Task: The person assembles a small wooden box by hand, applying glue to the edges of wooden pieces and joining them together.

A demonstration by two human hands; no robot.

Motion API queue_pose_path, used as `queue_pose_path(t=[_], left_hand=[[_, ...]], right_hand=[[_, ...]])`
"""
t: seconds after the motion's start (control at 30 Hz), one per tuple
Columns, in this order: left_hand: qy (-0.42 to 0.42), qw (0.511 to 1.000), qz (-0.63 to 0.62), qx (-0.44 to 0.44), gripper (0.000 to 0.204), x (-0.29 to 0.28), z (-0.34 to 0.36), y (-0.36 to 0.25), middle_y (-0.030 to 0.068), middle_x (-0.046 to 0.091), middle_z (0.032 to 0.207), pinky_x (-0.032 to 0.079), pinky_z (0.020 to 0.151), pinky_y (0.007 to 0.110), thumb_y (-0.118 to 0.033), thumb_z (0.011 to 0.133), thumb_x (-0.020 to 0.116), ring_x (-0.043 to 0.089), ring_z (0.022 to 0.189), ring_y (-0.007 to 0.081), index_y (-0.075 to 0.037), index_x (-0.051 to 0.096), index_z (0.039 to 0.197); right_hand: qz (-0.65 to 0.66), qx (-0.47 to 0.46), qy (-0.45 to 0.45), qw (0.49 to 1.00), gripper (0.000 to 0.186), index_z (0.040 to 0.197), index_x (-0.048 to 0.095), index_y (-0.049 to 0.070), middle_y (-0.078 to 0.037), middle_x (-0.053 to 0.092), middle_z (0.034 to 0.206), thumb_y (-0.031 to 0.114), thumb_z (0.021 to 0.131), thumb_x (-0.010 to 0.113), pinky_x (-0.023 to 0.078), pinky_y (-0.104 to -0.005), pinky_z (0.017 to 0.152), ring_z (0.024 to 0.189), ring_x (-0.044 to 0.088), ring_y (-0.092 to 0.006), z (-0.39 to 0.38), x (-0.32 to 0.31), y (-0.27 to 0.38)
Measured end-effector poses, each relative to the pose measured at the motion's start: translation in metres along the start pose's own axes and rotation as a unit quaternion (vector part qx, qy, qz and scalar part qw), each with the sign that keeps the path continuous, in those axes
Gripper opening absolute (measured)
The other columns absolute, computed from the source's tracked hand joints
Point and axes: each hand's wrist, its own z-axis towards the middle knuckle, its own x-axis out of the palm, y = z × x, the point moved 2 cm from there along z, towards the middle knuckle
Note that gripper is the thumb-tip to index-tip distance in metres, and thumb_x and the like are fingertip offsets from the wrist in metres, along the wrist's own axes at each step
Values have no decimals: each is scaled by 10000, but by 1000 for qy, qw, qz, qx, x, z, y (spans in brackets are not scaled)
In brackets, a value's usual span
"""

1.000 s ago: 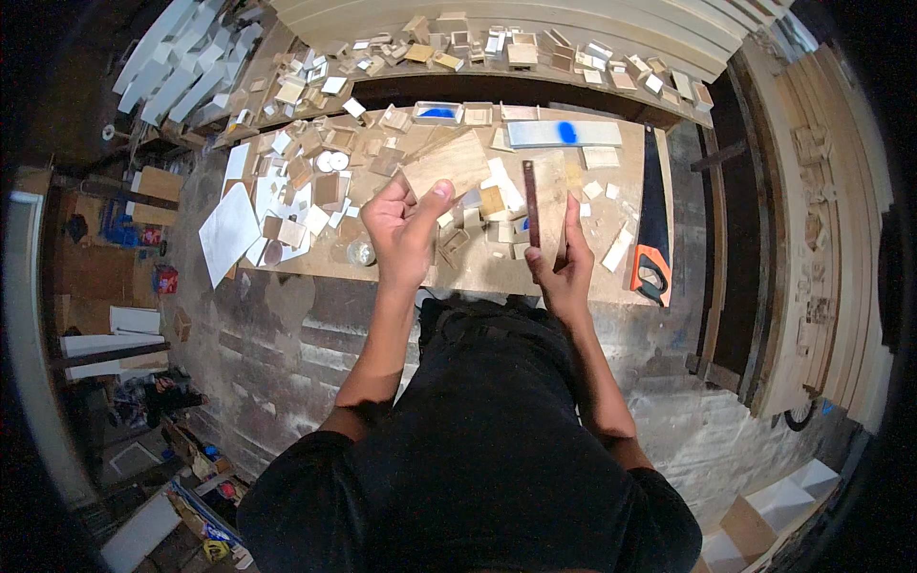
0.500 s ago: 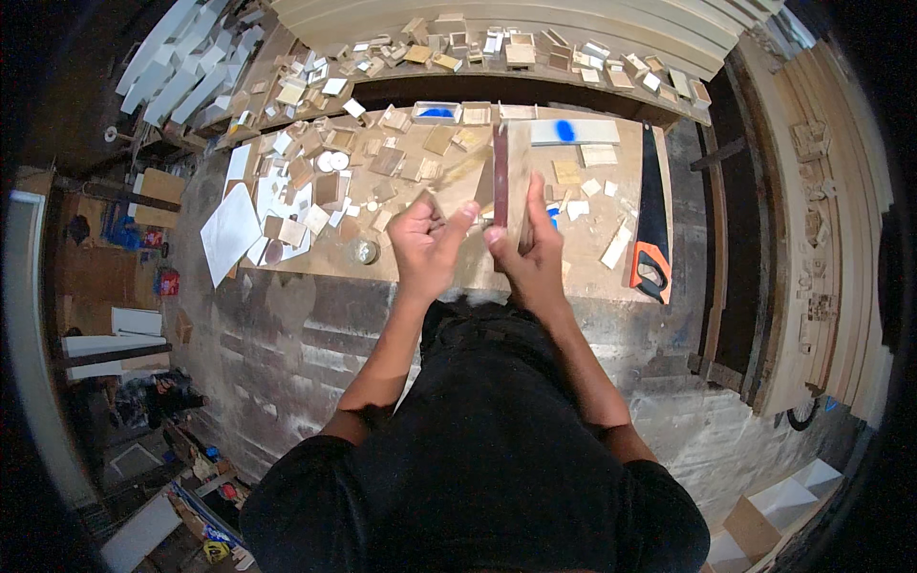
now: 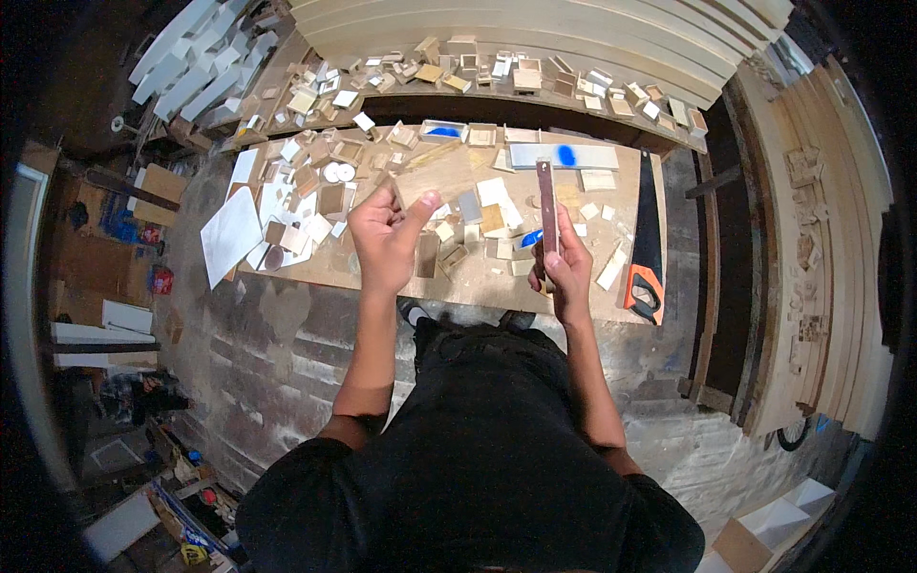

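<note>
Gripping, left hand (image 3: 384,234): thin pale wooden board (image 3: 435,179), pinched under the thumb, apparently to leave most of its face uncovered; its far outline blends into the brown wooden table (image 3: 325,267) and is hard to trace. Right hand (image 3: 565,270): closed on the lower end of a narrow reddish-brown strip (image 3: 547,205), seemingly to keep its length free. Both pieces: above the table, apart. Orange-handled black saw (image 3: 649,215): along the table's right edge, likely set clear of the small pieces.

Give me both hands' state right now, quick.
Left hand: closed, holding a thin pale wooden piece.
Right hand: closed, holding a narrow strip with a reddish-brown face.
</note>
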Motion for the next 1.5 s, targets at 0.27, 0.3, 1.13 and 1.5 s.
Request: queue_pose_path(t=[0.27,0.3,1.13,1.5], left_hand=[[47,996,-35,-64,251,19,-11,-4,104,702,994,525,755,228,-53,910,670,640,855,82,98,640,1108],[47,995,-43,-71,252,21,-12,-6,105,702,993,531,756,231,-56,911,668,643,856,84,99,639,1108],[154,976,-2,-153,434,40,-1,6,49,667,920,484,513,212,-95,893,575,605,713,68,39,578,1306],[126,984,16,-123,411,39,4,-1,28,658,970,489,550,203,-119,899,583,582,733,47,-8,586,1295]], right_hand=[[-240,-204,-8,949,901,1400,453,-11,-143,672,1179,171,642,904,504,-345,961,1089,648,-214,-10,24,21],[-214,-197,-42,956,802,1257,534,-2,-148,697,1119,233,610,944,545,-344,880,1015,685,-215,-11,25,22],[-527,-329,63,781,355,913,607,65,-125,626,673,263,700,811,469,-408,540,570,617,-305,-10,-30,67],[-485,-289,-18,825,341,892,607,7,-160,576,598,222,697,785,439,-410,488,517,586,-346,-11,-20,57]])
